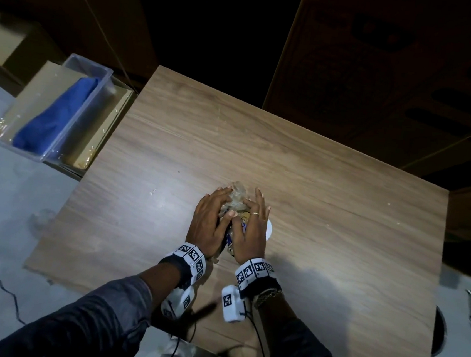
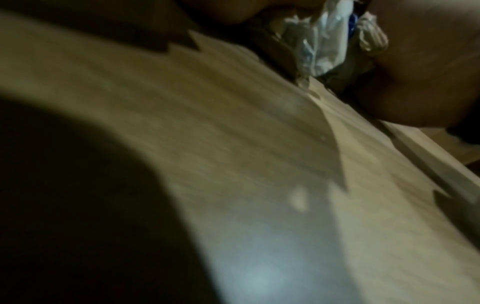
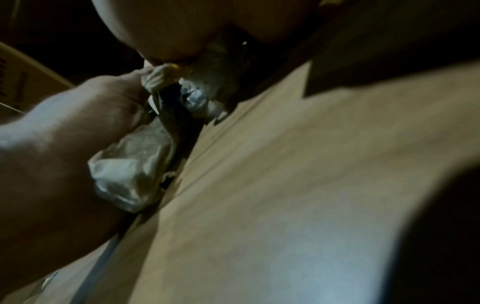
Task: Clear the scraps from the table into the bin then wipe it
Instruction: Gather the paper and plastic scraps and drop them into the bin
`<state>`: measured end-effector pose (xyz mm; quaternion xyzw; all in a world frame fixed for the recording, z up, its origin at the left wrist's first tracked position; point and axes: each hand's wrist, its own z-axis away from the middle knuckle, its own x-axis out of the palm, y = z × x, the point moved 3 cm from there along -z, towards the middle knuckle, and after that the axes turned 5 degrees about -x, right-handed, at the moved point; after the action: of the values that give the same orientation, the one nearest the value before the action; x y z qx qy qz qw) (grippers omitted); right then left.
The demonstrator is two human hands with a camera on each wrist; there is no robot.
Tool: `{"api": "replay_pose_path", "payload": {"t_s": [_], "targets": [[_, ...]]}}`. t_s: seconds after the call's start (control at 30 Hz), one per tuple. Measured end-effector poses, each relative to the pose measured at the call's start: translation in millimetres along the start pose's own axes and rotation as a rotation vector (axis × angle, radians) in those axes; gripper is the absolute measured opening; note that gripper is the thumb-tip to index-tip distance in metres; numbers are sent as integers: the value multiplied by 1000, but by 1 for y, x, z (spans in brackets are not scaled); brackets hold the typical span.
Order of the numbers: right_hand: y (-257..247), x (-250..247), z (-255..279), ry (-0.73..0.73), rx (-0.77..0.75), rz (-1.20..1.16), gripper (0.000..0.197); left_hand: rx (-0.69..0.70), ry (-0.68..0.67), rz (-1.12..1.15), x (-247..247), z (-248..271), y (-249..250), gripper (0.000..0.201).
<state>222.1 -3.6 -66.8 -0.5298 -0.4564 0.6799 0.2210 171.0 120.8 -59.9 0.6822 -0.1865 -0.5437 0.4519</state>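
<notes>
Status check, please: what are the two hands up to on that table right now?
Left hand and right hand cupped around scrap pile on table. Nothing binned yet. No obstruction seen.

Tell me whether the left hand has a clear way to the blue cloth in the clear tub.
Probably yes, once freed: the left hand now presses the scrap pile together with the right hand. The blue cloth lies uncovered in the open tub beyond the table's left edge, with nothing between.

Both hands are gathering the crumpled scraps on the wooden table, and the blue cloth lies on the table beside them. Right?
Not quite. The head view shows the blue cloth inside the clear plastic bin off the table's left edge. Both hands, left and right, do cup the crumpled scraps on the wooden table.
</notes>
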Motion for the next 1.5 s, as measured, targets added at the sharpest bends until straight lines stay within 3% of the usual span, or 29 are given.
{"api": "replay_pose_path", "payload": {"t_s": [0.1, 0.17, 0.27, 0.33, 0.67, 0.87, 1.0, 1.13, 1.23, 1.4, 1.5], "targets": [[2, 0, 1, 13, 29, -16, 46, -33, -24, -22, 0, 0, 3, 50], [-2, -2, 2, 18, 35, -6, 47, -32, -41, -64, 1, 0, 6, 52], [-10, -2, 0, -10, -102, 137, 51, -20, -44, -106, 3, 1, 6, 53], [-10, -1, -1, -27, -118, 162, 53, -28, -31, -98, 4, 2, 5, 54], [-6, 4, 6, -23, 9, -178, 53, -194, 154, 11, 24, 10, 15, 55], [-14, -7, 11, -79, 80, -357, 47, -258, 112, 110, 31, 13, 20, 51], [-3, -7, 15, -91, 47, -212, 51, -232, 34, 128, 25, 13, 18, 53], [4, -12, 19, -129, -16, -100, 49, -47, -133, -176, 2, 21, 15, 56], [1, -15, 21, -130, -67, -42, 50, 23, -176, -317, -9, 35, 11, 65], [-6, -9, 27, -108, -55, -48, 60, -57, -45, -229, 7, 48, 13, 67], [-6, -2, 35, -48, -21, -111, 47, -158, 68, -23, 16, 44, 22, 58]]}}
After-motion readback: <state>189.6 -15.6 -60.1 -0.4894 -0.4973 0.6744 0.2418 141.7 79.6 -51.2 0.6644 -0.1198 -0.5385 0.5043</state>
